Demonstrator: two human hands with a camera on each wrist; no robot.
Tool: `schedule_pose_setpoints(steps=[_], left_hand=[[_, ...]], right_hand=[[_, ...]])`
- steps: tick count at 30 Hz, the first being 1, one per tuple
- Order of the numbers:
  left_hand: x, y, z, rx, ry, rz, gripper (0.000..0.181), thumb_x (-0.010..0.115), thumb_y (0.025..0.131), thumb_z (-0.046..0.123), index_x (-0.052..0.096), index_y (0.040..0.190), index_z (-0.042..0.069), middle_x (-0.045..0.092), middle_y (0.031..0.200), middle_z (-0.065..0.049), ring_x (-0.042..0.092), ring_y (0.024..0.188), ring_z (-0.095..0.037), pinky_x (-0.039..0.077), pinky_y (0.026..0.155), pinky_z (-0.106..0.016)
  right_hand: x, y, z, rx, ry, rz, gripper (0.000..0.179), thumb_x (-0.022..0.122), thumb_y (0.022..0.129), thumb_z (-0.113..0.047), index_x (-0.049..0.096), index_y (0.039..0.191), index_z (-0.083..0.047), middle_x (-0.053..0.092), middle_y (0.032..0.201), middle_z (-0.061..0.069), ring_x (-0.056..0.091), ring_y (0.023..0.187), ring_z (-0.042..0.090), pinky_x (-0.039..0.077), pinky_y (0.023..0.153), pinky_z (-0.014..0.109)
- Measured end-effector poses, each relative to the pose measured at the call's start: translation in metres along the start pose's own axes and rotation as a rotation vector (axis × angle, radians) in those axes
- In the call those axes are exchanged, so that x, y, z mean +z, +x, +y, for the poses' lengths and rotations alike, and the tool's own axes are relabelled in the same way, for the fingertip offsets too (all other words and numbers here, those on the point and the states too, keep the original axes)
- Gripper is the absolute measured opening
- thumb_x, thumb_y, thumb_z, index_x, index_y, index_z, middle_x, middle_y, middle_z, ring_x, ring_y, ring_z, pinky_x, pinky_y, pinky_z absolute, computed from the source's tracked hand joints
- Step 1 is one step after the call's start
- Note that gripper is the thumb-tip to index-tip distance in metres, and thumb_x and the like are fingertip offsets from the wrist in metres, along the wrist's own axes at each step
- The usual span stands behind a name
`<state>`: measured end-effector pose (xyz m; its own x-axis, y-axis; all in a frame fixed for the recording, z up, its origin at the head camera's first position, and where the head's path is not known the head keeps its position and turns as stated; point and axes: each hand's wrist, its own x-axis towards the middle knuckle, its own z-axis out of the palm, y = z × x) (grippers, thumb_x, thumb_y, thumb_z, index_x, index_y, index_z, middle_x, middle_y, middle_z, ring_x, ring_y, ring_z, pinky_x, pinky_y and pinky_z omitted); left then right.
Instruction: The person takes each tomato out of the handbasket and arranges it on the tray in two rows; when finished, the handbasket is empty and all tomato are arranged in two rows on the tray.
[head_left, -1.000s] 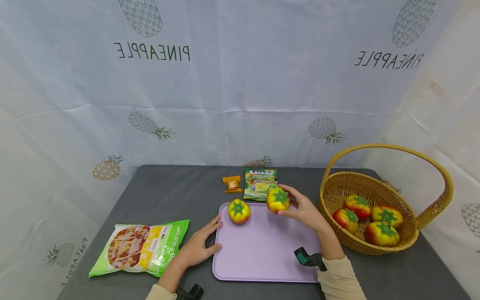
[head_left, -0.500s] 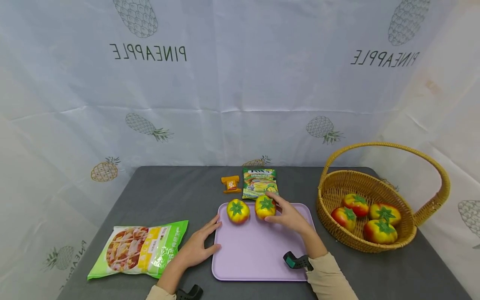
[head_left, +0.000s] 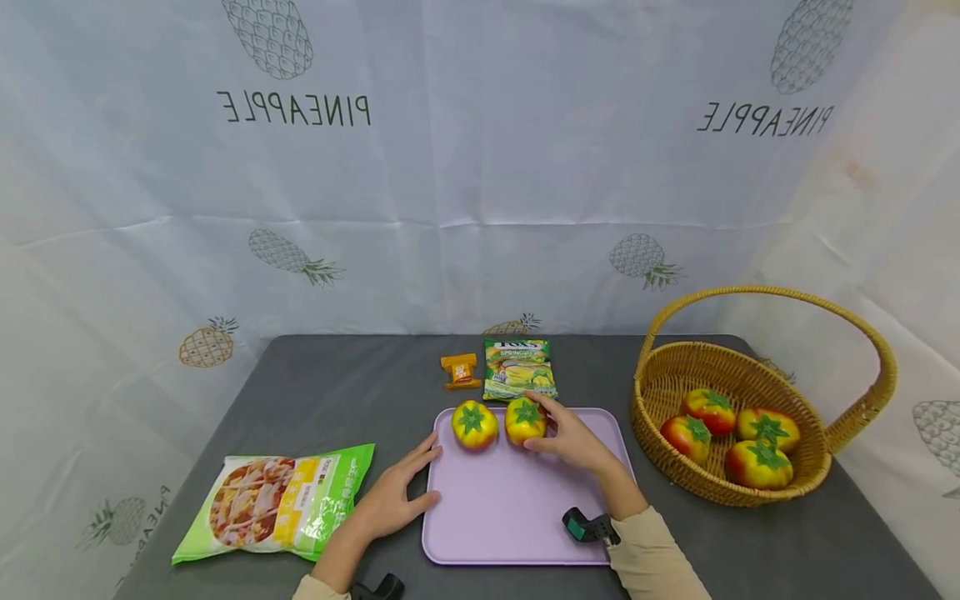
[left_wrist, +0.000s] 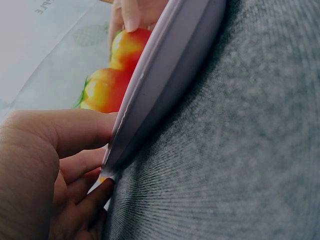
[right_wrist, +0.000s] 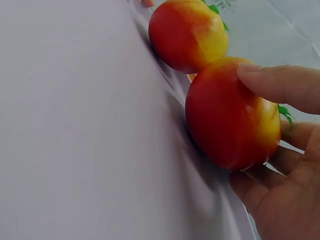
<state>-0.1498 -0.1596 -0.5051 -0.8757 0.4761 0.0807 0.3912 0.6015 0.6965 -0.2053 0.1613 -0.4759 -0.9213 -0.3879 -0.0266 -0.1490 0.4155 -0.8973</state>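
My right hand [head_left: 573, 442] holds a red and yellow fruit with a green star-shaped leaf top [head_left: 525, 421] at the back of the lilac tray [head_left: 517, 508]. Thumb and fingers lie round its sides; in the right wrist view the held fruit [right_wrist: 230, 115] is close against the tray. A second fruit of the same kind [head_left: 475, 426] sits just left of it, near the tray's back left corner. My left hand [head_left: 393, 496] rests at the tray's left edge, fingers spread and fairly straight, with fingertips at the rim [left_wrist: 142, 85] in the left wrist view.
A wicker basket [head_left: 648, 458] with a tall handle stands right of the tray, holding several more such fruits [head_left: 759, 464]. Behind the tray lie a green candy bag [head_left: 517, 367] and a small orange packet [head_left: 461, 371]. A large green food bag [head_left: 277, 504] lies on the left.
My right hand has carried its fruit leftward and down to the tray, beside the other fruit. The left hand stays at the tray's edge.
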Motion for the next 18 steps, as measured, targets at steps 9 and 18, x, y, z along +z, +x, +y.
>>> schedule_pose_setpoints(steps=[9,18], left_hand=[[-0.0002,0.0017,0.0005,-0.007,-0.009,-0.009,0.062,0.062,0.088,0.037,0.044,0.143,0.012,0.027,0.156,0.000,0.033,0.140,-0.024,0.033,0.108,-0.053],[-0.0004,-0.0002,0.0007,-0.011,-0.003,-0.007,0.062,0.062,0.088,0.035,0.044,0.142,0.012,0.027,0.156,-0.001,0.033,0.140,-0.025,0.033,0.108,-0.054]], right_hand=[[0.0000,0.0011,0.0003,0.020,-0.005,0.024,0.080,0.075,0.080,-0.023,0.033,0.147,-0.010,0.034,0.149,0.018,0.033,0.136,0.039,0.026,0.112,0.055],[0.0030,0.0032,0.0042,-0.015,0.037,0.011,0.082,0.075,0.081,-0.018,0.029,0.148,-0.004,0.030,0.152,0.018,0.026,0.142,0.035,0.019,0.115,0.051]])
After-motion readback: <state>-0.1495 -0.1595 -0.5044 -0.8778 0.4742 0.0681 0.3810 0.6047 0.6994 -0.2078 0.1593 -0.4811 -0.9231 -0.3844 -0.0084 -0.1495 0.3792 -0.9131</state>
